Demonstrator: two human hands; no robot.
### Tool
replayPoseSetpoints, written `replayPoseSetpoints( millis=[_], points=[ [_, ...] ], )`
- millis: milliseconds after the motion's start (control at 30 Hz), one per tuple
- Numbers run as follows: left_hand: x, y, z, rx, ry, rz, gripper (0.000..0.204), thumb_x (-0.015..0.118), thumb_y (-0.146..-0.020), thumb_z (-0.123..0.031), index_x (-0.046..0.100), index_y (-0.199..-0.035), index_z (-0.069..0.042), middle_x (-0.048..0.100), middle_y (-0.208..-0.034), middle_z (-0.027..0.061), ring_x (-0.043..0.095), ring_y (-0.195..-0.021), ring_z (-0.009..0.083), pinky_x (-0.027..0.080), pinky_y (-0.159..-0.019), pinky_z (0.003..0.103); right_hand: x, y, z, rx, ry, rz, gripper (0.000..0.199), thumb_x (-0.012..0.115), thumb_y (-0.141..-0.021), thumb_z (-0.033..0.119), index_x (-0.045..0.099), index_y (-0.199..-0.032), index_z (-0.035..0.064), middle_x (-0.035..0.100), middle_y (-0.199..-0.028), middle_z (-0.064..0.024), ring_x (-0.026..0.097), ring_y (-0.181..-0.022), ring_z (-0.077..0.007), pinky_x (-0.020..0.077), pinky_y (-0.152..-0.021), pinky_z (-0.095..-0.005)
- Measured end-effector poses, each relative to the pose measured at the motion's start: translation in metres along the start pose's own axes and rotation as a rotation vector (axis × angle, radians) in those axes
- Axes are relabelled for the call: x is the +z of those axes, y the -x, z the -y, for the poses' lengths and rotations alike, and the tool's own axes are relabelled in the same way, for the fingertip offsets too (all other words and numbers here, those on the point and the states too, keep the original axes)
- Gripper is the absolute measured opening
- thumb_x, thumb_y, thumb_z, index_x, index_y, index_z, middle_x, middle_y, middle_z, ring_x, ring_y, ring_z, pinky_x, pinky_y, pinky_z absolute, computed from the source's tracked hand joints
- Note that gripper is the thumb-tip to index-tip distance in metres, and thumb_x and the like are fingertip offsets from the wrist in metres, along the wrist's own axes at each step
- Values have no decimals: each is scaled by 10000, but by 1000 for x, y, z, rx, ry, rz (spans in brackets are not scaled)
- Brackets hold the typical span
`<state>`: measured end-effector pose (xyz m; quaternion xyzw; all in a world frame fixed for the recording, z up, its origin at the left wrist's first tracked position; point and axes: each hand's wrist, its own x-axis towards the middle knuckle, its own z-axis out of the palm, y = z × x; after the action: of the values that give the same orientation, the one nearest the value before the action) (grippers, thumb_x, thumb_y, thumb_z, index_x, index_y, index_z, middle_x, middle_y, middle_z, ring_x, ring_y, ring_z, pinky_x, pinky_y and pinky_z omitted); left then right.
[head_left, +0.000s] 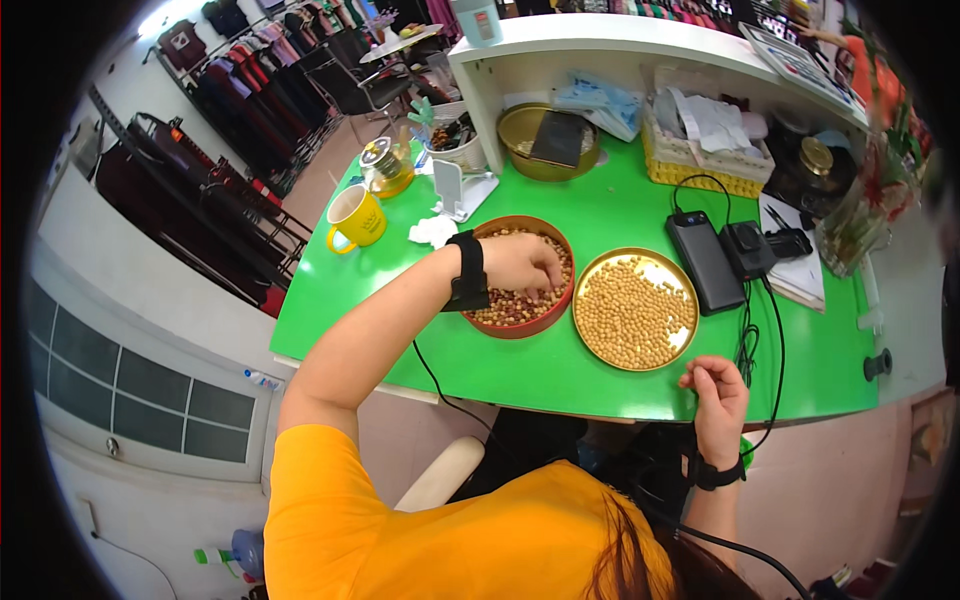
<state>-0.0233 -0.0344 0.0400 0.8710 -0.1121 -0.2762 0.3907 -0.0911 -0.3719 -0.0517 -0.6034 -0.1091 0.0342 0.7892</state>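
Observation:
My left hand (522, 266) reaches into a round red tin (520, 325) of mixed brown and pale beans, its fingers bent down among them. I cannot tell whether a bean is pinched between the fingertips. A black band wraps that wrist. To the right of the red tin lies a round gold tin (592, 285) filled with pale yellow beans. My right hand (716, 393) rests at the near edge of the green table (620, 205), fingers curled, beside the gold tin and apart from it.
A yellow mug (357, 218), a glass teapot (385, 168), a crumpled tissue (432, 231) and a phone stand (455, 190) stand left of the tins. A black power bank (706, 262) with cables lies right. Behind are a gold lid (520, 135), a yellow basket (700, 170) and a white shelf (600, 40).

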Motion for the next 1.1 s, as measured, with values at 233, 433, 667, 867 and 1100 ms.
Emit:
replayPoseSetpoints(
  millis=[233,433,667,867,1100],
  points=[
    [-23,17,16,7,-236,-241,218,583,-841,-130,619,-988,26,665,-898,109,639,-819,181,515,-719,292,5,-2,1,10,37,-1,105,540,-895,20,574,-987,-18,609,-897,-67,571,-766,-130,467,-731,-258],
    [-44,44,29,9,175,-372,242,550,-907,-161,578,-1060,23,650,-933,96,632,-839,149,516,-741,251,4,-2,9,134,67,12,99,540,-899,30,575,-977,-19,615,-895,-57,585,-767,-124,475,-722,-249],
    [-60,61,84,504,1063,-315,221,537,-929,-162,566,-1089,-13,640,-960,88,631,-840,173,531,-738,287,84,-30,104,97,256,219,102,544,-889,26,566,-981,-8,617,-879,-57,588,-737,-116,487,-698,-251],
    [-47,53,115,577,1509,-318,205,558,-918,-168,575,-1061,-22,635,-957,85,621,-837,175,532,-734,294,175,-117,97,7,647,707,170,585,-862,32,579,-1015,-43,634,-898,-57,606,-803,-126,491,-715,-247],
    [-36,37,102,420,1606,-263,178,569,-912,-168,579,-1000,-14,624,-918,92,612,-835,175,527,-737,294,214,-182,12,-69,1226,921,186,604,-792,56,620,-958,-26,656,-877,-131,629,-805,-217,495,-739,-313]
  ],
)
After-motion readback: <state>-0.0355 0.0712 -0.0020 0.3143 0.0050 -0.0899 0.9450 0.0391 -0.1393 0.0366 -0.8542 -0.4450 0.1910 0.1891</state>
